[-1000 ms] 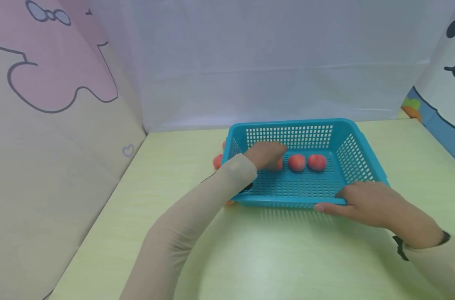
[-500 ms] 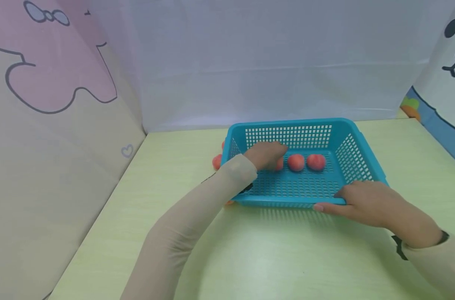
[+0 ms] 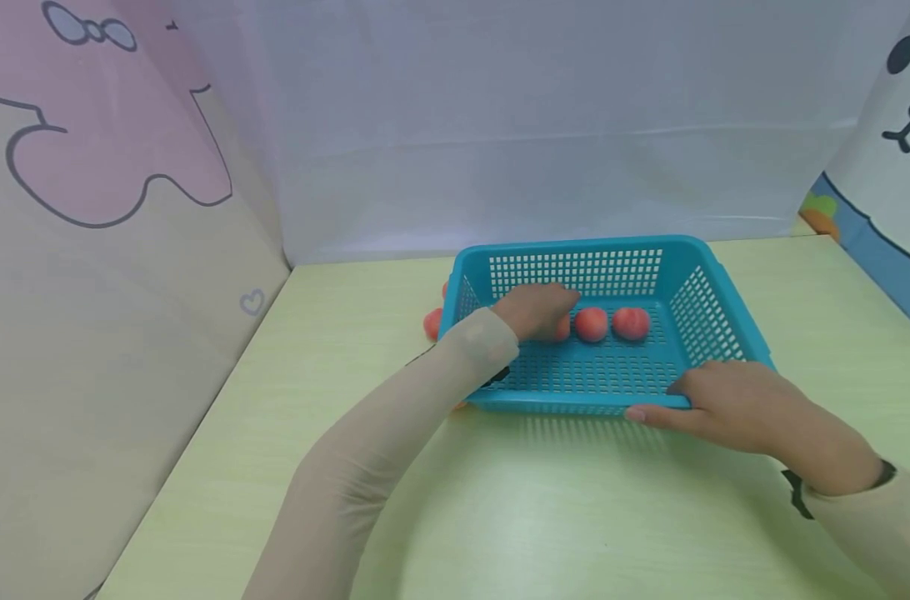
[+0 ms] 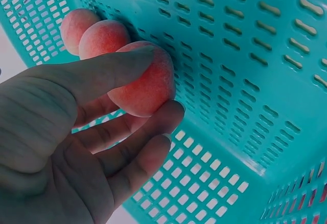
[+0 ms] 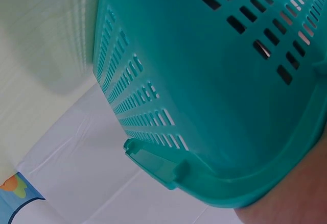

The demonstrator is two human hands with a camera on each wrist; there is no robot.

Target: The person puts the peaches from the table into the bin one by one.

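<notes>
Presently, as I watch: left hand point(image 3: 533, 309), pinching a peach point(image 4: 149, 89), leftmost of three visible inside the blue basket point(image 3: 575, 400); right hand point(image 3: 751, 412), gripping the basket's near-right rim; hazard, judged: a slack pinch could let it roll into the neighbouring peach point(image 3: 592, 325)

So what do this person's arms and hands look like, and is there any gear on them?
The left hand and right hand are human, with no gloves showing. Each arm wears a long, plain cream fabric sleeve: left sleeve, right sleeve. A black, strap-like piece shows at the right cuff, and a smaller black bit beside the left; their purpose isn't clear.
</notes>
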